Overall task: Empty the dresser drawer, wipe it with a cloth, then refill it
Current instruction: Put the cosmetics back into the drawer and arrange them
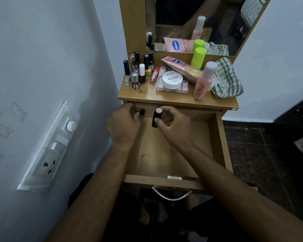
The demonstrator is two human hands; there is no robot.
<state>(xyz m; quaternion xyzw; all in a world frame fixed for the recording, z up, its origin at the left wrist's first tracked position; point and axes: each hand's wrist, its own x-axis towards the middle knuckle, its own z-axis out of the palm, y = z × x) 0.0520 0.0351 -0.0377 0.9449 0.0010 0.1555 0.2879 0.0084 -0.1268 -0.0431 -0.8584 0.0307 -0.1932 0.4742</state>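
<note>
While the drawer [219, 142] is standing pulled out under the dresser top [178, 99], its smooth, pale wooden floor is showing bare but for what the hands are holding at the back left. It is a shallow rectangular box of light laminate with a curved metal handle [171, 195] hanging at its front. The right hand [173, 125] is pinching a black cylindrical tube [155, 119] with a pale pink round end, thumb on its side and fingers curled round it, keeping it upright over the drawer's rear. The left hand [124, 124] is curling its fingers about a small black cap-like piece [142, 111] by the back left corner; how firmly it is gripping it cannot be told. On the glossy top, dark glass polish bottles [136, 72] are clustering at the left, a round white jar [172, 79] is sitting on a clear flat case, a pink plastic bottle [204, 82] is leaning, and a crumpled green-checked cloth [227, 81] is lying at the right.
</note>
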